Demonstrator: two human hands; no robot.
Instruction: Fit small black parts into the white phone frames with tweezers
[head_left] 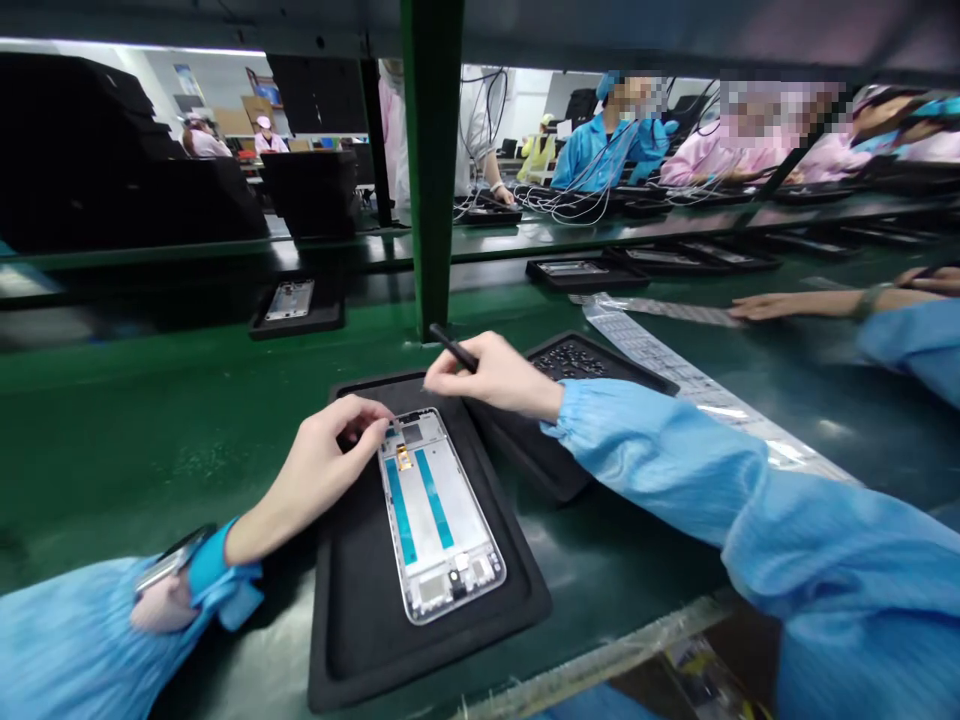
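Note:
A silver phone frame (420, 500) with two teal strips and a small gold flex cable (405, 457) lies in a black foam tray (352, 620). At its upper left corner, my left hand (330, 450) pinches the frame's edge between thumb and forefinger. My right hand (499, 375) is closed round a black pen-like tool (454, 348), just above the tray's far end. The tool's working tip is hidden by the fingers. Beside the first tray, partly under my right forearm, sits a second black tray (517, 440) of small dark parts (570, 360).
A clear plastic strip (675, 370) runs along the green bench (225, 400) at right, near a co-worker's hand (780, 305). A green post (431, 170) rises behind my hands. Trays with phone frames (291, 300) stand farther back. Several people work across the line.

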